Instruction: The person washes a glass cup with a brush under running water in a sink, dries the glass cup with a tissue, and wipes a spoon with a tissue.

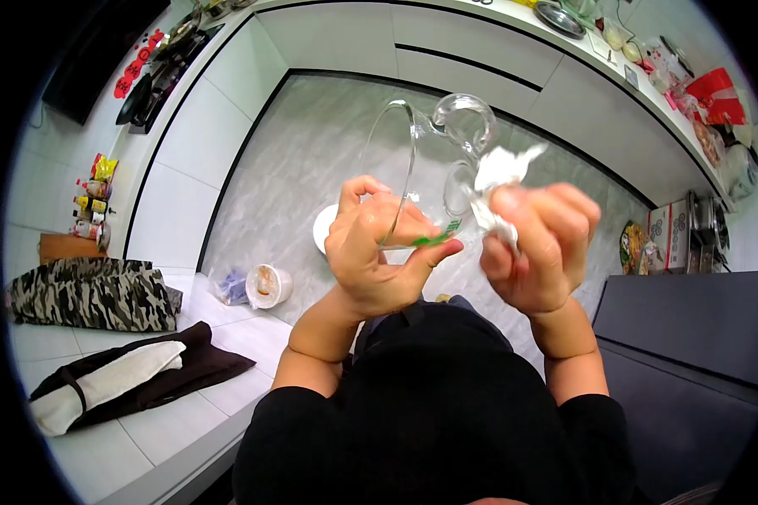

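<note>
A clear glass jug [400,160] with a thick curled handle [466,103] and green printing near its lower edge is tilted on its side in front of me. My left hand [379,244] is closed around it, with the thumb on the outside by the green print and fingers behind or inside the glass. In my right hand [547,240] a crumpled white tissue [501,168] is pinched, close to the end of the jug beside the handle. Whether the tissue touches the glass I cannot tell. Part of a round white object [321,229] shows behind my left hand.
White cabinets [328,38] enclose the grey tiled floor [312,135] ahead. A small tub [269,286] stands at lower left. Camouflage cloth [93,295] and a dark cloth [185,358] lie on the left. Groceries [707,135] crowd the right counter; a dark cabinet [691,328] is at right.
</note>
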Tool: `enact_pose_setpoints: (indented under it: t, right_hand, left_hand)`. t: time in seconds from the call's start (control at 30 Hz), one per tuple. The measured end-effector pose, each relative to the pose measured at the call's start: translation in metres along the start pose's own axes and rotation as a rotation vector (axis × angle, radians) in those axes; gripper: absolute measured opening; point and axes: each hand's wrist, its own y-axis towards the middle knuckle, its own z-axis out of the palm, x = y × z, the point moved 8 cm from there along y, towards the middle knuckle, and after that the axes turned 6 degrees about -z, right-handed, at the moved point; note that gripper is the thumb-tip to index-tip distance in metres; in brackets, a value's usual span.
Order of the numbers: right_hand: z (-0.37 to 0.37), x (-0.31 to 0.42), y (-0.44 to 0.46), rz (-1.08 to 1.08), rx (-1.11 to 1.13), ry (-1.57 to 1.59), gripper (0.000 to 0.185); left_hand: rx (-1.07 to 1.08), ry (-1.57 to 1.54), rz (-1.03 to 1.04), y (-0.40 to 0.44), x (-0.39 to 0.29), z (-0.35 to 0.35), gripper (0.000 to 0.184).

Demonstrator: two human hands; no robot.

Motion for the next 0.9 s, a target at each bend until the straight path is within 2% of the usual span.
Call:
enact_pose_setpoints:
  t: [0.1,0.17,0.23,0.37,0.5,0.53,0.63,0.67,0.77,0.8,0.9]
  right_hand:
    - [0.018,-0.012,0.015,0.028,0.021,0.034,0.041]
    - [0.024,-0.012,0.017,0.045,0.059,-0.046,0.041]
    - [0.026,-0.013,0.018,0.126,0.051,0.029,0.038]
    - [0.027,-0.027,0.01,0.392,0.125,0.139,0.031]
    - [0.02,-0.028,0.015,0.249,0.172,0.231,0.026]
    - [0.018,-0.034,0.012,0.272,0.202,0.319,0.027]
    - [0.001,-0.02,0.032,0.082,0.134,0.312,0.028]
    - [0.003,-0.017,0.039,-0.004,0.154,0.191,0.028]
    - [0.039,-0.027,0.043,0.107,0.431,0.529,0.029]
    - [0.048,-0.03,0.042,0.152,0.517,0.635,0.028]
    - [0.06,-0.034,0.049,0.15,0.62,0.687,0.02]
  left_hand:
    - [0.025,0.079,0.073,0.007,-0.011,0.001,0.037]
    - [0.042,0.259,0.161,0.005,-0.011,0.002,0.032]
    - [0.033,0.398,0.231,-0.001,-0.012,0.004,0.034]
    - [0.065,0.386,0.287,0.0,-0.008,0.006,0.033]
    - [0.174,0.078,0.101,0.004,0.004,0.002,0.033]
    - [0.187,-0.021,0.044,0.003,0.008,0.0,0.033]
    - [0.234,-0.157,-0.015,0.007,0.016,-0.007,0.033]
    - [0.255,-0.178,-0.019,0.008,0.016,-0.007,0.033]
    - [0.303,-0.263,-0.03,0.013,0.007,-0.006,0.031]
    - [0.313,-0.153,-0.008,0.014,0.005,-0.008,0.031]
    - [0.378,-0.275,-0.051,0.012,0.008,0.0,0.031]
